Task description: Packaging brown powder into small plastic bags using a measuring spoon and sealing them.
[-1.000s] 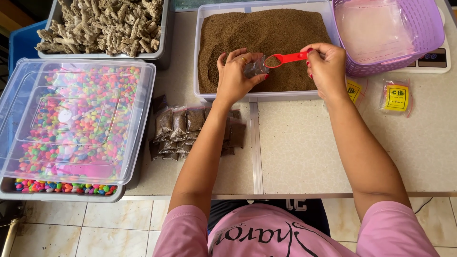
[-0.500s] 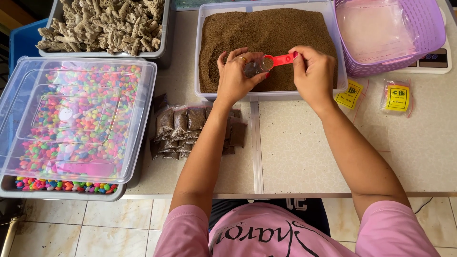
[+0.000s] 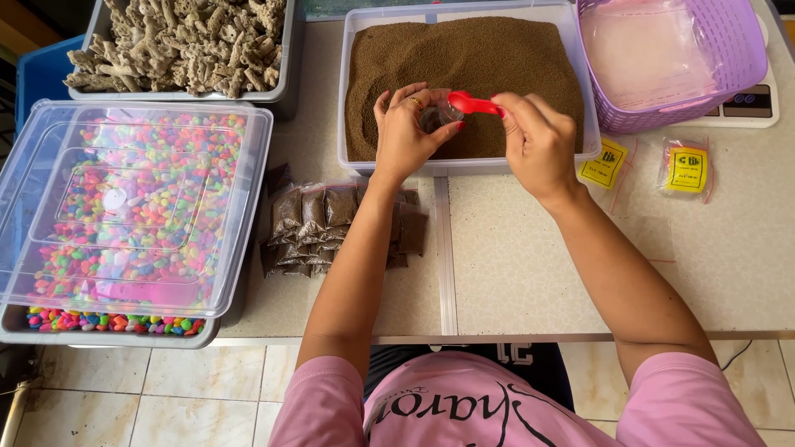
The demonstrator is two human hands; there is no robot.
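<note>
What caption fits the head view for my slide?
Left hand holds a small clear bag over a tub of brown granules while right hand tips a red scoop.

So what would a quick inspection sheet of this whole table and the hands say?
Surface: pale speckled table with a seam down the middle.
Job's things: clear tub of fine brown grains; small clear bag; red scoop tipped at the bag's mouth.
Clutter: pile of filled brown packets; lidded bin of coloured pebbles; tray of pale coral pieces; purple basket on a scale; two yellow sachets.
Hands: left hand holds the bag; right hand holds the scoop.
Cables: a dark cable shows below the table's right edge.
Surroundings: tiled floor; blue crate.
</note>
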